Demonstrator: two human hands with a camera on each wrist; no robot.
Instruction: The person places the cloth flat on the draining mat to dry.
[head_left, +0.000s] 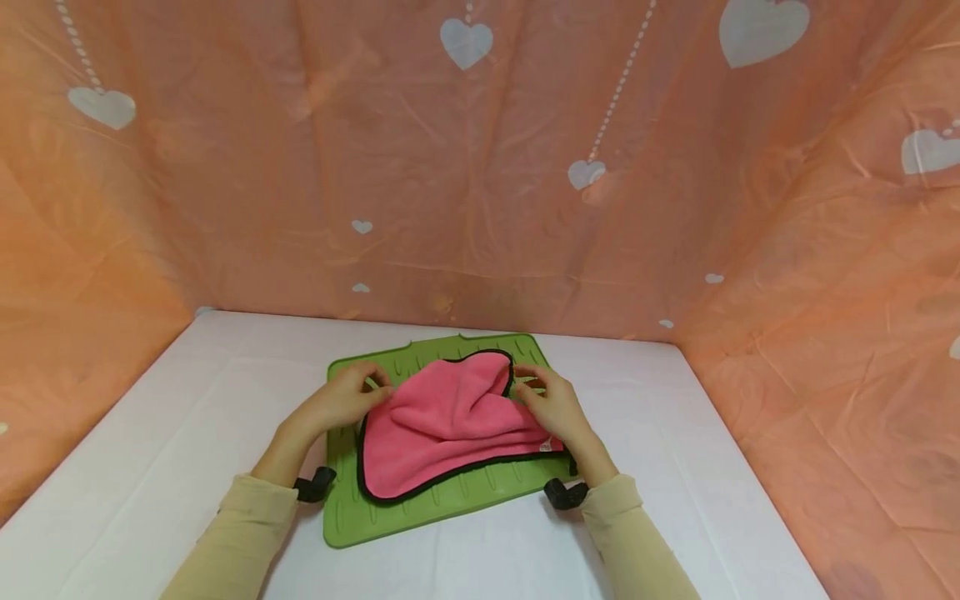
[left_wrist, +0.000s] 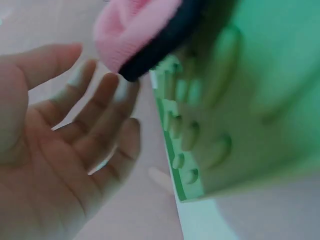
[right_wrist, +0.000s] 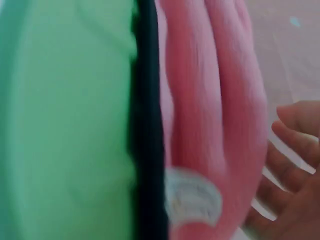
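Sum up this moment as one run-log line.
Pink black-edged fabric cloth: rumpled on green rectangular ridged mat | left fingers: spread at cloth's left side | right fingers: spread at its right side | mat: on white tabletop

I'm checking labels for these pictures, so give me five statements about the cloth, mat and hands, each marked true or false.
1. The pink cloth lies on the green mat. True.
2. The cloth is spread out smooth. False: it is rumpled into folds.
3. Dark edging runs along the cloth's border. True.
4. The left hand and right hand are on opposite sides of the cloth. True.
5. The right hand is clenched in a fist. False: its fingers are loosely open.
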